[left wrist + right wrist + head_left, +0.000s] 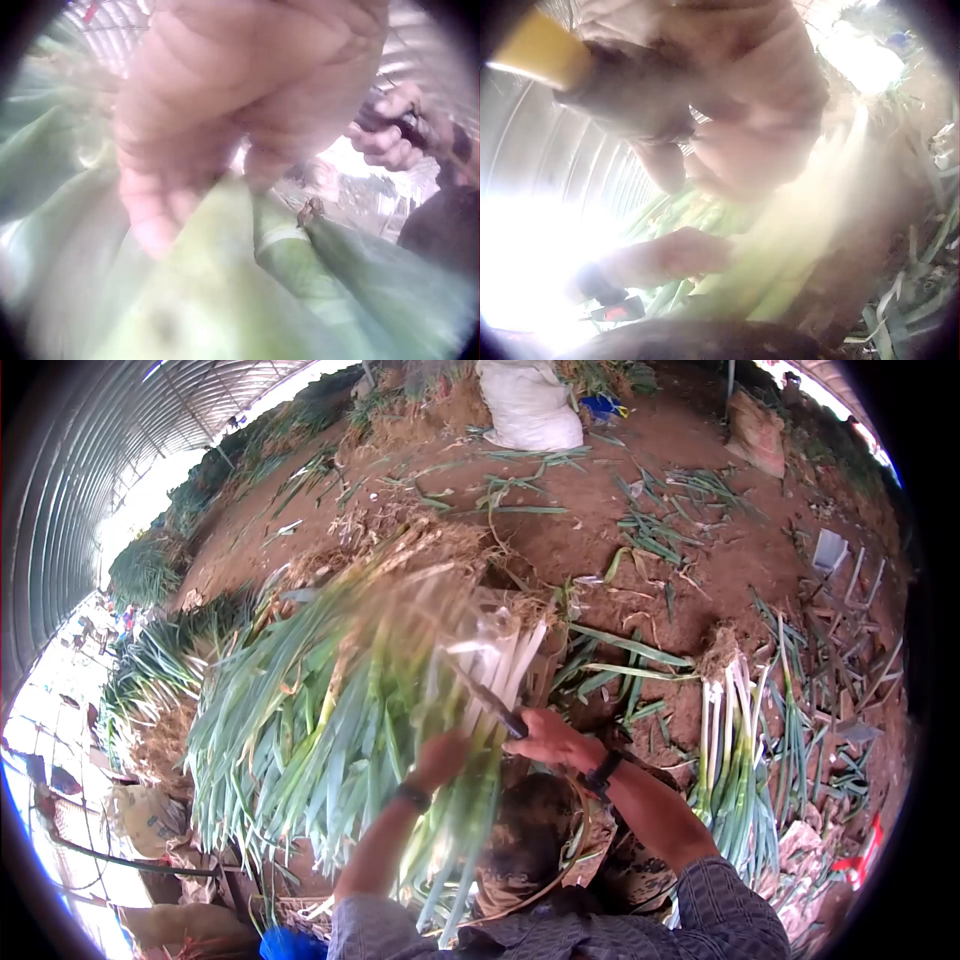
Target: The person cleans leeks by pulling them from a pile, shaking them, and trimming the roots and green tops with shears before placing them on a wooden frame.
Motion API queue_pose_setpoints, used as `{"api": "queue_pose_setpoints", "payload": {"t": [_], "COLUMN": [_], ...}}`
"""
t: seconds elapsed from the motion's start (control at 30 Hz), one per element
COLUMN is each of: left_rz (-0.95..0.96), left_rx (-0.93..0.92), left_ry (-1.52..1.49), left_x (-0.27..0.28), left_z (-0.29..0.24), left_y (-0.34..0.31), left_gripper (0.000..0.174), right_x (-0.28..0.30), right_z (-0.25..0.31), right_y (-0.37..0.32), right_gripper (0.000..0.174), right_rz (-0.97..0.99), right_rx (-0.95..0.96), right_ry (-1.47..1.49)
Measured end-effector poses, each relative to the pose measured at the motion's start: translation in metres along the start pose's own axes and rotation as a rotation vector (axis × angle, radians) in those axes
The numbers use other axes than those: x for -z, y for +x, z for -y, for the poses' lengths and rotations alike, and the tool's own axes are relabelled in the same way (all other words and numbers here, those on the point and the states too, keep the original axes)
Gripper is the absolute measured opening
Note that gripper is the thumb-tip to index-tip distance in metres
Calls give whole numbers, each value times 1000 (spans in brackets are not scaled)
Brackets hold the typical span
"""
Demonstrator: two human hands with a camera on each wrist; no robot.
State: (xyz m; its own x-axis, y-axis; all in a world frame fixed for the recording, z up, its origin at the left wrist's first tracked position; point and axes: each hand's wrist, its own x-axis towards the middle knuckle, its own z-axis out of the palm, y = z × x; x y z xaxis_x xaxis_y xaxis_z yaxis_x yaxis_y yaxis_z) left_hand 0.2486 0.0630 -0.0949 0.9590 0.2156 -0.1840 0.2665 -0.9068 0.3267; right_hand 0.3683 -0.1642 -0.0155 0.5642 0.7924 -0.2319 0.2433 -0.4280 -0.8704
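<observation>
My left hand (440, 760) grips several long green onions (214, 255) by their green leaves, low in the head view. Pale stalks (518, 660) lie beyond that hand, partly blurred. To its right, my right hand (552, 740) grips a dark wand-like tool (488, 703) that points up and left over the stalks. A yellow end (544, 49) shows on the tool's dark grip in the right wrist view. The thin hose (583, 830) curves down from near the right hand. The tool's tip is lost in blur.
A broad heap of green onions (290, 710) spreads to the left. Another bundle (735, 740) lies on the soil at right. Loose leaves litter the brown ground (620, 470). A white sack (530, 405) stands at the back, under a ribbed curved roof (60, 510).
</observation>
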Motion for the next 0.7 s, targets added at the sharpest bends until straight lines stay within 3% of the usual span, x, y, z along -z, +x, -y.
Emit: {"api": "queue_pose_setpoints", "payload": {"t": [0.1,0.17,0.23,0.3,0.37,0.47,0.53,0.7], "left_rz": [-179,-387,-415,-501,-535,-446,-464,-129], "left_rx": [-63,118,181,14,16,247,229,322], "left_ry": [49,13,87,247,367,509,399,176], "left_x": [32,59,101,123,117,100,96,113], "left_z": [16,56,78,102,109,111,118,57], "left_y": [5,24,43,63,78,99,107,79], "left_gripper": [22,27,38,50,60,79,80,64], "right_x": [-7,-8,-11,-17,-18,-23,-20,-22], "right_z": [-9,-6,-5,-6,-5,-7,-8,-11], "right_y": [8,11,14,16,16,15,16,21], "right_gripper": [41,38,37,37,37,39,39,35], "right_rz": [-15,39,64,53,65,2,-22,2], "right_rx": [37,13,20,56,14,24,30,41], "right_ry": [-77,-87,-100,-112,-94,-134,-165,-176]}}
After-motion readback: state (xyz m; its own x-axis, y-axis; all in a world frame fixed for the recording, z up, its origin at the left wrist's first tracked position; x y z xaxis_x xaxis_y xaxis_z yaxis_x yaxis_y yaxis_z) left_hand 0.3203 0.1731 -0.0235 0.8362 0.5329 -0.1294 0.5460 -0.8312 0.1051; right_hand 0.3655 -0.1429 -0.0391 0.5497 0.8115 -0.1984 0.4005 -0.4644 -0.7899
